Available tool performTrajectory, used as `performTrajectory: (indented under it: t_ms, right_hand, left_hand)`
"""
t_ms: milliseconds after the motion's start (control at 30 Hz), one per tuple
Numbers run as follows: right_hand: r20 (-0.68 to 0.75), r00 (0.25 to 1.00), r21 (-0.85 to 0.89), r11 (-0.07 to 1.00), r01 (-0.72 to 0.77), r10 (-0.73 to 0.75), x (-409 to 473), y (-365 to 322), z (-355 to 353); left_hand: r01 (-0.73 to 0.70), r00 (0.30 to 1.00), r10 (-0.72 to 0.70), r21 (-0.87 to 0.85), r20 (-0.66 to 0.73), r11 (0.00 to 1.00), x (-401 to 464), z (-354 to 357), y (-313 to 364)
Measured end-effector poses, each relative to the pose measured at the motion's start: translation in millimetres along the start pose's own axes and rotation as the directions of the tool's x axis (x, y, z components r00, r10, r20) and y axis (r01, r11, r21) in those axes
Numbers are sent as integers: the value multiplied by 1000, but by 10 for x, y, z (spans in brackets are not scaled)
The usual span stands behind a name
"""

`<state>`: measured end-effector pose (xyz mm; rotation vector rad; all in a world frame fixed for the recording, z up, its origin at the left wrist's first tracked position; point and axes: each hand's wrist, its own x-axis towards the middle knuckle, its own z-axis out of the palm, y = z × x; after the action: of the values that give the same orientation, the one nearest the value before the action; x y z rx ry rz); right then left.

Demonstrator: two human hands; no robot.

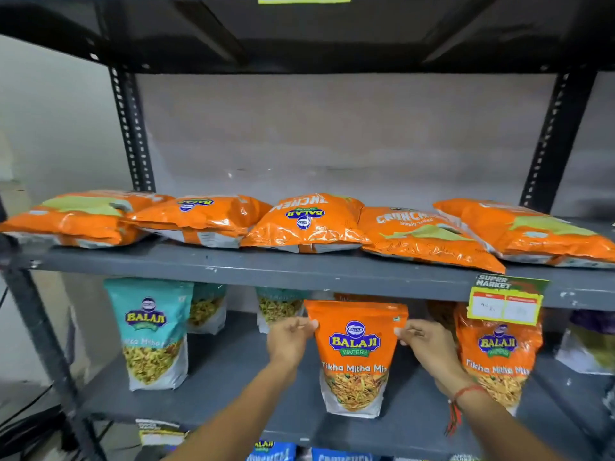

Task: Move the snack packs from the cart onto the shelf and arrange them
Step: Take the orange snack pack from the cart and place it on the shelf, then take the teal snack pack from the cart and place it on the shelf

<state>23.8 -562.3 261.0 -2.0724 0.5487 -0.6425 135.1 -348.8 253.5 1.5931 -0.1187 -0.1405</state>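
Note:
An orange Balaji Tikha Mitha Mix pack [355, 357] stands upright on the lower shelf [233, 387], near its front. My left hand [290, 341] pinches its upper left edge and my right hand [427, 347] pinches its upper right edge. A second orange pack [499, 354] stands just to its right. A teal Balaji pack [151, 331] stands at the left, with more teal packs [206, 307] behind it. On the upper shelf [299, 266] several orange Crunchex bags [306, 224] lie flat in a row. The cart is out of view.
A yellow price tag [504, 306] hangs from the upper shelf's front edge at the right. Black perforated uprights [131, 128] frame the rack. Blue packs [273, 452] show below the lower shelf. A purple pack [592, 341] stands at the far right.

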Motion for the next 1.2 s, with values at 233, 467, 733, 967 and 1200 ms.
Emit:
performTrajectory:
  t_ms: [233, 467, 733, 967, 1200]
  right_hand:
    - [-1, 993, 21, 993, -119, 119, 398, 393, 45]
    - [-68, 984, 124, 980, -156, 166, 463, 586, 191]
    - [-351, 925, 264, 963, -54, 148, 215, 148, 502]
    - [-93, 970, 273, 931, 243, -226, -827, -841, 1528]
    - [831, 530, 51, 973, 227, -168, -1916, -356, 2977]
  left_hand:
    - [29, 999, -29, -15, -14, 999, 350, 435, -170]
    - [75, 997, -75, 19, 21, 997, 411, 459, -243]
    - [-44, 998, 49, 99, -49, 994, 54, -552, -224]
    - [38, 920, 31, 167, -392, 985, -562, -2229, -541]
    - [472, 848, -198, 530, -491, 705, -1520, -3827, -1787]
